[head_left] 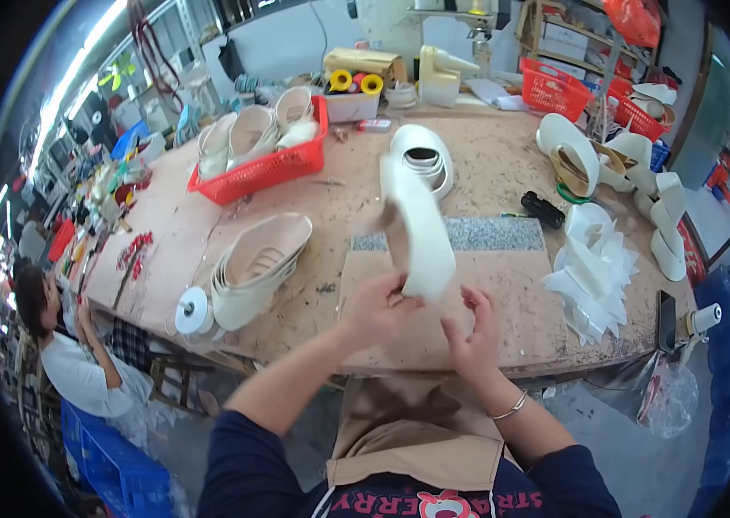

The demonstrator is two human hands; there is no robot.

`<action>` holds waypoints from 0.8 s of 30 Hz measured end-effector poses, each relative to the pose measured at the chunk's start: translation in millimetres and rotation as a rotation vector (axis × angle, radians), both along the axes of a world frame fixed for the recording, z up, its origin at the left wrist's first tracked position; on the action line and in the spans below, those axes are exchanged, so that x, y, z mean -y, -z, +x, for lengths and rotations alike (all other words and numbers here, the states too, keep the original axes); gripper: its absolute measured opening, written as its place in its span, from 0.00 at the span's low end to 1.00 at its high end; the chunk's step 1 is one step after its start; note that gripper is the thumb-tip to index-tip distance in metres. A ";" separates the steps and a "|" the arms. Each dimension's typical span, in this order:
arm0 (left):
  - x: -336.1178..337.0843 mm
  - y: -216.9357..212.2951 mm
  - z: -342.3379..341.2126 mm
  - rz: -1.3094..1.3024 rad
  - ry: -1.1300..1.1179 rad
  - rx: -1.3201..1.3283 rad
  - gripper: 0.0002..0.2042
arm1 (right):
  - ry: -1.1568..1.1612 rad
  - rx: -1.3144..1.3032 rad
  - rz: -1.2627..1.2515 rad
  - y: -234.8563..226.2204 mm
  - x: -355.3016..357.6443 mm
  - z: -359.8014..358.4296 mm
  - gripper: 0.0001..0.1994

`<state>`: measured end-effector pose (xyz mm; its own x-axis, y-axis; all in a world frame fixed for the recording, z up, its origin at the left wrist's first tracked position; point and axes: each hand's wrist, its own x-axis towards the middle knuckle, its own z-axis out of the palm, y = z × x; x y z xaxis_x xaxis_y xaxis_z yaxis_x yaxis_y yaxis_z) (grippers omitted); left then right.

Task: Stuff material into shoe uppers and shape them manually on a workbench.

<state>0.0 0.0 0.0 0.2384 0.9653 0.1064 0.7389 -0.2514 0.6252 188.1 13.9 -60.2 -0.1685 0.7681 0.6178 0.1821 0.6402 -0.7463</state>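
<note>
My left hand pinches the lower end of a white shoe upper, a curved band with a tan inner side. It is held upright above the work board and is partly blurred. Close to its right, my right hand is held up with thumb and fingers apart, and nothing shows in it. Behind the held piece lies a stack of white uppers with an oval opening. A nested stack of similar uppers rests to the left, beside a white spool.
A grey speckled slab lies behind the board. At right are a black tool, white jagged sheets, more uppers and a phone. A red basket of uppers stands back left. Another person sits at far left.
</note>
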 end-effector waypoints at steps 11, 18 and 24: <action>-12.0 107.8 34.9 -0.050 0.036 1.379 0.18 | -0.539 -0.014 -0.688 -24.1 -57.9 19.5 0.13; 45.3 21.5 -0.3 -0.056 -0.124 1.052 0.14 | -0.576 -0.327 -0.728 -94.9 12.7 -21.8 0.13; 14.1 48.4 58.9 0.131 0.024 0.930 0.13 | -0.463 -0.347 -0.652 -95.4 -4.3 20.8 0.14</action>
